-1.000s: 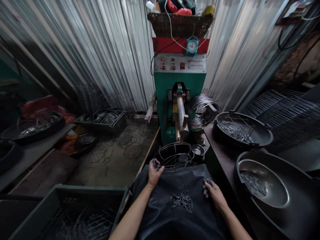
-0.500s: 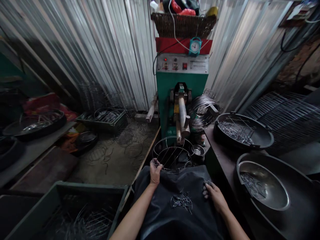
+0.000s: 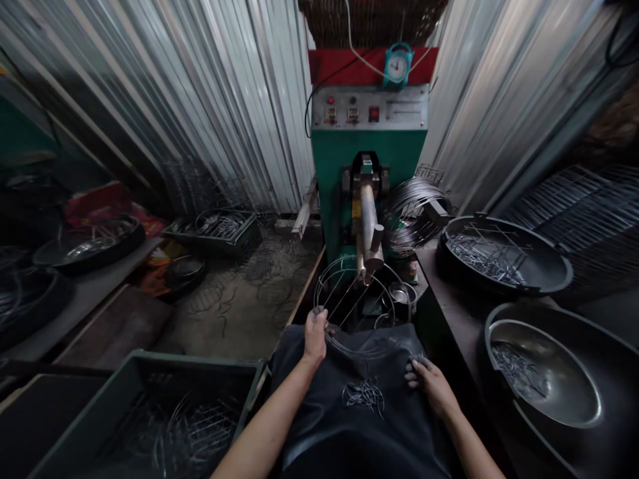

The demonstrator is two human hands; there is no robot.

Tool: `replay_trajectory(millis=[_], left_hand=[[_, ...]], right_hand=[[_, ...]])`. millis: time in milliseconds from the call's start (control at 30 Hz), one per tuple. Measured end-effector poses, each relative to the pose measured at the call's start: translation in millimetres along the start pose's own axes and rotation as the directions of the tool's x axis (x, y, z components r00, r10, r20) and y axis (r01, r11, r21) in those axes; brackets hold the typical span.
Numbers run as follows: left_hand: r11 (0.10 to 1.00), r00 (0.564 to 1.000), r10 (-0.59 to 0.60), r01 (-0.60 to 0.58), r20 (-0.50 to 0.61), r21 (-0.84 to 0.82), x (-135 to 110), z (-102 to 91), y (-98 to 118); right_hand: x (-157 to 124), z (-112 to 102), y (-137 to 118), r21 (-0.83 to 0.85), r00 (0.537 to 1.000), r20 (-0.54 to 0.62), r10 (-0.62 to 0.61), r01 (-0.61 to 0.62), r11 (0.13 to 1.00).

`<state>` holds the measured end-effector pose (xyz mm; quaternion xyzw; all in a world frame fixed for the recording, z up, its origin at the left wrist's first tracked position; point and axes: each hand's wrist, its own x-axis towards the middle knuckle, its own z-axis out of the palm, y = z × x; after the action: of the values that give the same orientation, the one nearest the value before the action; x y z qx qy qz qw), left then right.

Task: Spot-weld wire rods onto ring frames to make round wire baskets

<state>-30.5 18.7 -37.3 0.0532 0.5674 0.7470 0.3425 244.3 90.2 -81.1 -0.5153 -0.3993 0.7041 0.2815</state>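
My left hand [image 3: 315, 334] is closed on the near left side of a round wire rack [image 3: 355, 306], made of thin metal rings with straight wires across. The rack sits tilted beneath the jutting metal arm [image 3: 368, 216] of a green spot welding machine [image 3: 333, 159]; whether they touch I cannot tell. At the right of my lap, my right hand [image 3: 430, 382] has its fingers curled together, and what they pinch is too small to make out. Between my forearms, a small heap of short bent wires [image 3: 365, 395] lies on the dark apron [image 3: 344, 439].
Right of me stand a black pan [image 3: 554, 263] of wire pieces and a steel bowl [image 3: 582, 386] inside a larger pan. A wire coil [image 3: 417, 213] hangs beside the machine. At lower left is a green crate [image 3: 124, 392] with wire racks; a small metal bowl [image 3: 399, 293] sits under the arm.
The wire rack has tilted and turned in my left hand, its far side now around the machine's arm tip. My right hand stays closed near the same place. The view has dipped slightly.
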Motion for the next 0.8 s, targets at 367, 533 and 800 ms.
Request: replay_trajectory(millis=[367,533,800], left_hand=[[0.994,0.993,-0.109,0.11,-0.043,0.02,-9,-20.4,-1],[0.992,0.992,-0.109,0.112,-0.061,0.053,-13,-22.5,2],[0.991,0.99,-0.137,0.137,-0.029,-0.005,-24,-18.9,10]], right_hand=[[1,-2,3,0.023,1.0,0.011,0.002,-0.002,1.0],[0,-2,0,0.014,1.0,0.008,0.0,-0.001,1.0],[-5,2,-2,-0.006,1.0,-0.011,-0.018,0.018,1.0]])
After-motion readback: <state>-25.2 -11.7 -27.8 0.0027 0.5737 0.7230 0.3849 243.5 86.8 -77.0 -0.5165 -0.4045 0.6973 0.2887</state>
